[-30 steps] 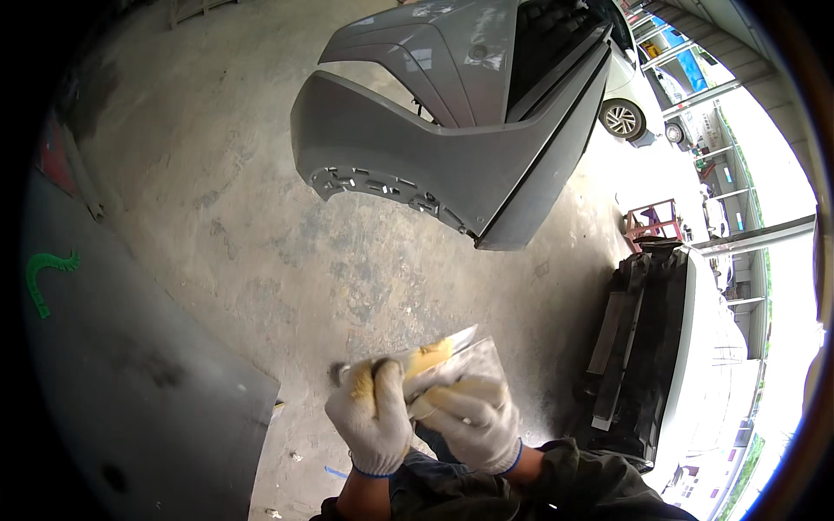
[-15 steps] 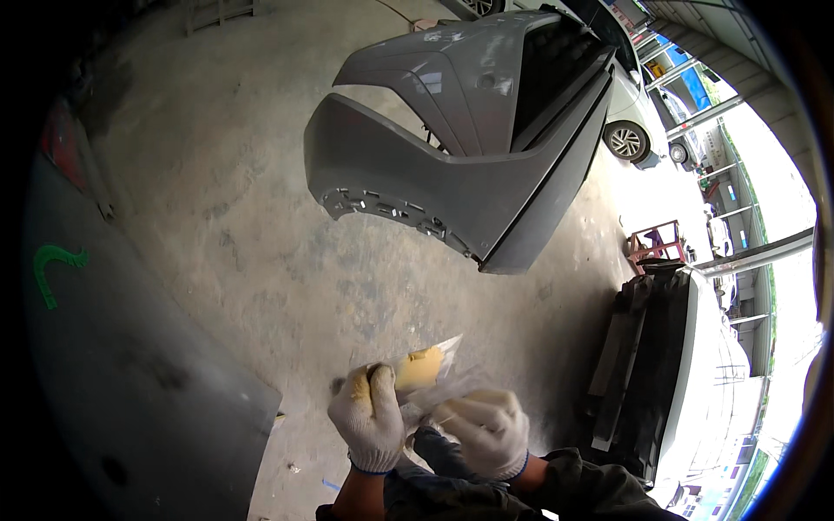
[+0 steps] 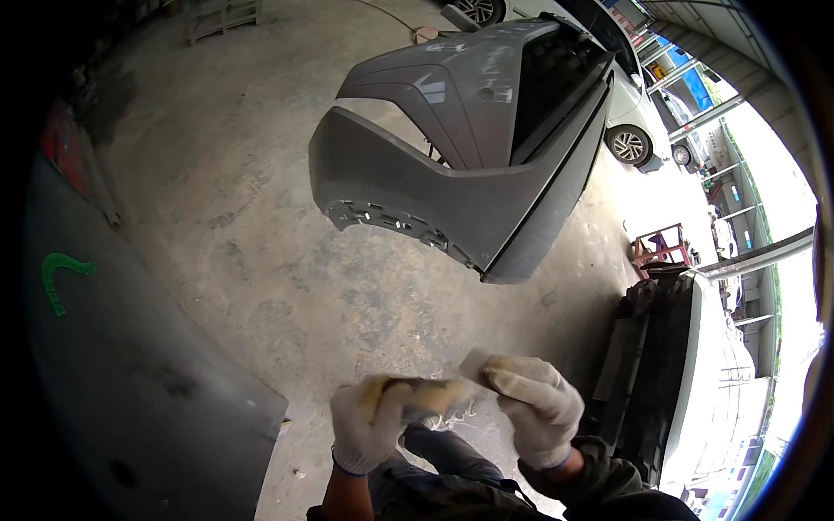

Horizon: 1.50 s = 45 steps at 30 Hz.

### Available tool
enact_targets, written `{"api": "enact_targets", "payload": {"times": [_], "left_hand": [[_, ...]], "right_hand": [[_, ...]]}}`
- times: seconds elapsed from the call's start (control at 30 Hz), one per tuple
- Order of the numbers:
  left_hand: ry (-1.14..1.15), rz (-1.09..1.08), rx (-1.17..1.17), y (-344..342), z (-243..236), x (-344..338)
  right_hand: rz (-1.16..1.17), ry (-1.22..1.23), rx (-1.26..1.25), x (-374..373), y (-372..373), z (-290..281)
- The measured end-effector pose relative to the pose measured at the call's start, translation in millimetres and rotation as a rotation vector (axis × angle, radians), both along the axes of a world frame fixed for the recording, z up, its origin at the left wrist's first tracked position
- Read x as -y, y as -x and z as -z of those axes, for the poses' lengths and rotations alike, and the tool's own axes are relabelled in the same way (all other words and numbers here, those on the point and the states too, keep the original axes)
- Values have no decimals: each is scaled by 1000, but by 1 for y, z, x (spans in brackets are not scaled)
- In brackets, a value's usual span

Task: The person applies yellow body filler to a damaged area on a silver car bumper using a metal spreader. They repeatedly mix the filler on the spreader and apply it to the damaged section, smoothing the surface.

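Note:
Both hands wear white knitted gloves and are low in the middle of the head view. My left hand (image 3: 367,427), its glove stained yellow, is closed on a thin flat plate that carries a smear of yellow putty (image 3: 437,397). Motion blurs the plate's edges. To its right, my right hand (image 3: 540,408) is closed round a small greyish putty spreader (image 3: 474,366). The spreader's flat end points left toward the plate, and blur hides whether the two touch. Fingers hide the spreader's held end.
Ahead, a grey car fender (image 3: 408,187) stands in front of another grey body panel (image 3: 460,95). A dark panel with a green mark (image 3: 148,347) fills the left. On the right are a black-and-white bumper-like part (image 3: 651,365), a reddish stand (image 3: 662,247) and a white car (image 3: 632,117).
My right hand has moved right and up, away from my left, and its spreader now shows apart from the left hand's plate. My left hand stays nearly in place, its plate now blurred.

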<state>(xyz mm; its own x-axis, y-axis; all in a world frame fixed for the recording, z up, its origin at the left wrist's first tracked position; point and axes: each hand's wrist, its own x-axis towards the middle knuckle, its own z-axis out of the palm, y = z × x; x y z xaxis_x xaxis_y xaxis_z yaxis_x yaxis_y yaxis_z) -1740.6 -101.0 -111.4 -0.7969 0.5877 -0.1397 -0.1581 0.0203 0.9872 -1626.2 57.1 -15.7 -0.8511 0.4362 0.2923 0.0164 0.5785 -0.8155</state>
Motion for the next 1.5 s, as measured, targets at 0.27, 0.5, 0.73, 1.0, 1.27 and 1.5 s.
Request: {"api": "enact_targets", "payload": {"times": [0.27, 0.5, 0.73, 1.0, 1.27, 1.5], "left_hand": [[9, -146, -54, 36, 1, -17], [368, -486, -154, 95, 4, -50], [544, -782, -363, 169, 31, -67], [545, -699, -454, 233, 83, -69], [592, -638, -362, 303, 101, -63], [499, -754, -386, 372, 130, -44]], "right_hand": [[-293, 240, 329, -60, 28, 31], [-33, -422, -169, -50, 122, 100], [-371, -58, -181, -16, 195, 171], [-442, -36, -99, -20, 275, 210], [-244, -92, -203, -10, 354, 226], [-90, -291, 7, -2, 379, 249]]}}
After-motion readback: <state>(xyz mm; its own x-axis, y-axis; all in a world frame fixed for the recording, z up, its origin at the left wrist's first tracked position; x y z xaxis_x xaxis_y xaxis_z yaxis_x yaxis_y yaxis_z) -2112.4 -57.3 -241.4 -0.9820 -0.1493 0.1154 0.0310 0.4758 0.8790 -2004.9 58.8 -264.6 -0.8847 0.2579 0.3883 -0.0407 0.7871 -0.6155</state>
